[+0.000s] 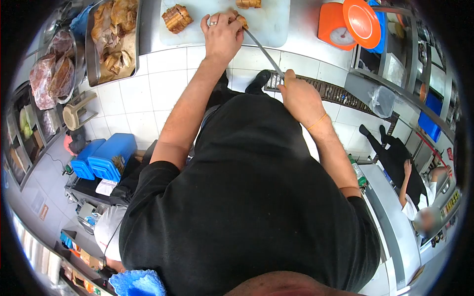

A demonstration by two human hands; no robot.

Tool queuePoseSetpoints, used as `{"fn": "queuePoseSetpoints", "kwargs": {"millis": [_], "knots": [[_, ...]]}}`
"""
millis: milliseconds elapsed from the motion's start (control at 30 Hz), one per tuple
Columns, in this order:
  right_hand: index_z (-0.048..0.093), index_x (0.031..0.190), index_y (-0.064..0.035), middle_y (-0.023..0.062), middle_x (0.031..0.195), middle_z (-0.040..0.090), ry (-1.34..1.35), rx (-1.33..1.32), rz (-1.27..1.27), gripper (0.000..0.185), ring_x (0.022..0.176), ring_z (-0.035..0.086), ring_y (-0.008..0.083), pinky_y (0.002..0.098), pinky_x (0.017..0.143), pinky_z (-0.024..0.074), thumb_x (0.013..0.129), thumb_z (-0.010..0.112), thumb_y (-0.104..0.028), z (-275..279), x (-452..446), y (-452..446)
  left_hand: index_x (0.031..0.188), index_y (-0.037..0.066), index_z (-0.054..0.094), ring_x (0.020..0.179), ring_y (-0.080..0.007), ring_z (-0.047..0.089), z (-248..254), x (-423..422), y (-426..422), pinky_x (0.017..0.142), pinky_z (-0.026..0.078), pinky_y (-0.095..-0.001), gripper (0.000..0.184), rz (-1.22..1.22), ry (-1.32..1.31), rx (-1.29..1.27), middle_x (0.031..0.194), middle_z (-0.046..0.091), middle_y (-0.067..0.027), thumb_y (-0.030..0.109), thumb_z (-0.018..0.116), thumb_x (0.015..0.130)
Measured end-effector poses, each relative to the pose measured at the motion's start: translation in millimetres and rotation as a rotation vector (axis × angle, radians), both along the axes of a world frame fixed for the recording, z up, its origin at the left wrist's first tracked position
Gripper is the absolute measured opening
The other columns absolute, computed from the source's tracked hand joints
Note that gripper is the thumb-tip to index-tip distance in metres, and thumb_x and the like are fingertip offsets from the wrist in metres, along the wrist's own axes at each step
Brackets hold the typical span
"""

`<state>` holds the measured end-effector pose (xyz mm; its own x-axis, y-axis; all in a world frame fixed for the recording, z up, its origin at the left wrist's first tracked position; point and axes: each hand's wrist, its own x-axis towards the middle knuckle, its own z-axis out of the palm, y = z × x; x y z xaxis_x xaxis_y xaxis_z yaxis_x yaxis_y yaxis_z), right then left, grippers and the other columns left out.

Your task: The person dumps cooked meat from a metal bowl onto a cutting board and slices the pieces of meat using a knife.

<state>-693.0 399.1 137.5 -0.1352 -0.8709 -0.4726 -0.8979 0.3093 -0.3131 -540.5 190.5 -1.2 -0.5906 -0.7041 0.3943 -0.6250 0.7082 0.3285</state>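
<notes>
A white cutting board point(274, 29) lies on the steel counter at the top. My left hand point(224, 33), with a ring on one finger, rests on a small browned meat piece point(242, 21), its fingers bent against it. My right hand point(302, 98) is wrapped round the handle of a long knife point(264, 51), whose blade tip end reaches the meat beside my left fingers. On the board's left lies a browned, scored meat chunk point(177, 18). Another chunk point(248, 4) is at the top edge, partly out of view.
A metal tray point(137, 59) of roasted poultry stands left of the board, with bagged meat point(52, 76) beyond it. On the right are an orange scale point(337, 32) and an orange plate point(362, 22). Another person point(402, 163) is at the far right, one more at lower left.
</notes>
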Motion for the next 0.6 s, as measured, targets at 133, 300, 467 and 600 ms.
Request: {"fn": "queuePoseSetpoints", "kwargs": {"millis": [133,300,467,600], "knots": [[0.053,0.109,0.0051,0.0255,0.080,0.072,-0.012,0.072,-0.055,0.030,0.079,0.073,0.0447,0.0551,0.071,0.0577,0.103,0.063,-0.023,13.4,0.7,3.0,0.089,0.019,0.080,0.117,-0.0238,0.060,1.7,0.8,-1.0,0.113,0.034,-0.0553,0.014,-0.011,-0.003,-0.001,0.115,0.068,0.0022,0.018,0.086,0.076],[0.053,0.111,0.0038,0.0254,0.081,0.072,-0.019,0.020,-0.045,0.029,0.080,0.073,0.0456,0.0566,0.072,0.0571,0.104,0.061,-0.023,-15.0,4.0,-2.3,0.089,0.019,0.081,0.117,-0.0237,0.060,-2.6,1.5,0.0,0.111,0.035,-0.0539,0.013,0.002,0.003,-0.010,0.115,0.068,0.0020,0.018,0.086,0.076],[0.051,0.114,0.0043,0.0267,0.080,0.071,-0.043,0.040,-0.073,0.032,0.079,0.072,0.0472,0.0598,0.071,0.0556,0.105,0.060,-0.025,-23.6,-1.2,14.7,0.084,0.017,0.080,0.117,-0.0253,0.058,-1.4,1.8,0.8,0.111,0.035,-0.0546,0.010,0.008,0.034,0.009,0.115,0.067,0.0010,0.016,0.084,0.074],[0.050,0.119,0.0042,0.0264,0.080,0.071,-0.032,0.058,-0.081,0.035,0.079,0.072,0.0469,0.0594,0.070,0.0557,0.105,0.059,-0.027,-37.9,2.2,13.6,0.084,0.017,0.080,0.116,-0.0259,0.058,-3.0,0.9,1.7,0.110,0.035,-0.0547,0.011,0.025,0.034,0.006,0.115,0.067,0.0006,0.017,0.084,0.074]]}}
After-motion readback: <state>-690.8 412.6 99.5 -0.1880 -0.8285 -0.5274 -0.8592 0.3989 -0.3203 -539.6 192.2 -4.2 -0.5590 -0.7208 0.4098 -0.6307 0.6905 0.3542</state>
